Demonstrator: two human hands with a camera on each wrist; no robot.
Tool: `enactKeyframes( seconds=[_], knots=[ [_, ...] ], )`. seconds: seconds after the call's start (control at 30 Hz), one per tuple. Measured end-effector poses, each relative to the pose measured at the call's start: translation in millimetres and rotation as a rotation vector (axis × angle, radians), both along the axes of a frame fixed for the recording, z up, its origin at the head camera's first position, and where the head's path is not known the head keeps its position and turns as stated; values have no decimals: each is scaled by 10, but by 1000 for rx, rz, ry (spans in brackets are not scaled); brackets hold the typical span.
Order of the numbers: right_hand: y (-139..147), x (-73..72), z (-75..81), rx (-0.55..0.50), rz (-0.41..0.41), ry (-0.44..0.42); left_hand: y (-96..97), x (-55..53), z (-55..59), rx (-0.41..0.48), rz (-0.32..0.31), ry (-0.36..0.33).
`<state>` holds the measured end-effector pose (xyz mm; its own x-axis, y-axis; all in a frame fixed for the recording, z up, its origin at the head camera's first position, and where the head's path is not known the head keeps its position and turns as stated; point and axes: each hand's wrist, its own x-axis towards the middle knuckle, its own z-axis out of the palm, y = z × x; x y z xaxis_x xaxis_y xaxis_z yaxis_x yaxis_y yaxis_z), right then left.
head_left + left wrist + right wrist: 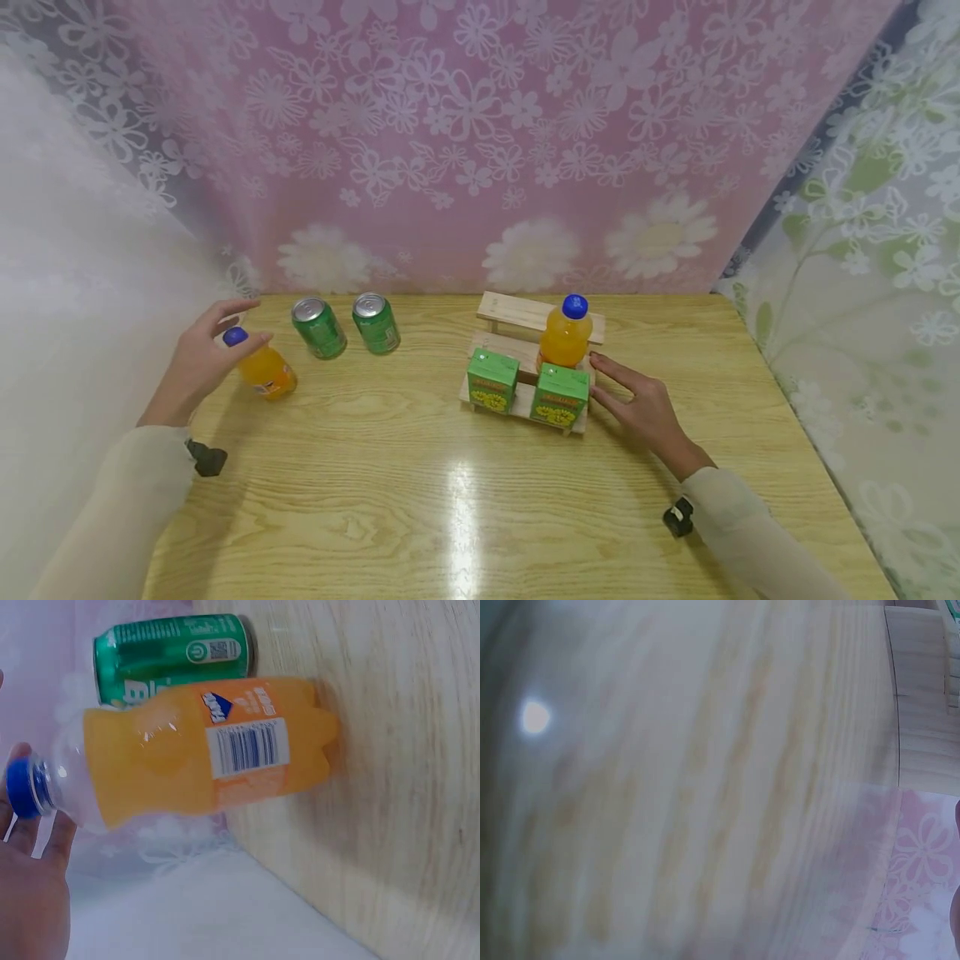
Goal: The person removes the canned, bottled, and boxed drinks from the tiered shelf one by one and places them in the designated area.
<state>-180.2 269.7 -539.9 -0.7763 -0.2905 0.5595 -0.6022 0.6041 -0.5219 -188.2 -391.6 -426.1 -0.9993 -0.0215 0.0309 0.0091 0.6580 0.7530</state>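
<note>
An orange soda bottle [267,372] with a blue cap stands on the table at the left. My left hand [191,358] is around its cap, thumb and fingers spread apart; in the left wrist view fingers show behind the blue cap [27,786]. At the right, my right hand [648,412] has extended fingers at the side of a stepped wooden rack [517,310]. Whether they touch it is hard to tell. On the rack stand a second orange soda bottle [564,337] and, on the lowest step, two green drink cartons [492,382]. Fingertips barely enter the right wrist view.
Two green soda cans [318,327] stand upright between the left bottle and the rack. Floral cloth [465,150] hangs along the table's back edge, with pale walls on both sides. The wooden table [360,483] reaches toward the front.
</note>
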Motion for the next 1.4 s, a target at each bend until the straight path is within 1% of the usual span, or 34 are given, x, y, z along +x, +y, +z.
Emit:
enactKeyframes(
  seconds=[0.07,0.2,0.43,0.57,0.67,0.83,1.03,1.23,1.4],
  knots=[
    [6,0,-11,-3,-2,1,61,-20,45,-32,-28,25],
    [10,-3,-37,-4,-5,14,170,-68,109,-45,-71,59],
    [3,-4,-42,-5,-3,26,280,-142,203,-72,-90,66],
    [-3,-5,-28,-2,-11,35,368,-175,273,-82,-111,87],
    [-1,-2,-20,3,-10,37,469,-206,323,-76,-135,80],
    [1,4,-17,1,-7,39,702,-270,402,-58,-198,41],
    [-2,-6,-33,0,-6,38,1005,-372,429,-44,-295,52],
    [-2,-13,-47,-3,-5,43,1276,-481,428,-9,-374,6],
    [3,-17,-43,-4,-1,44,1486,-556,410,-15,-433,28]
  ],
)
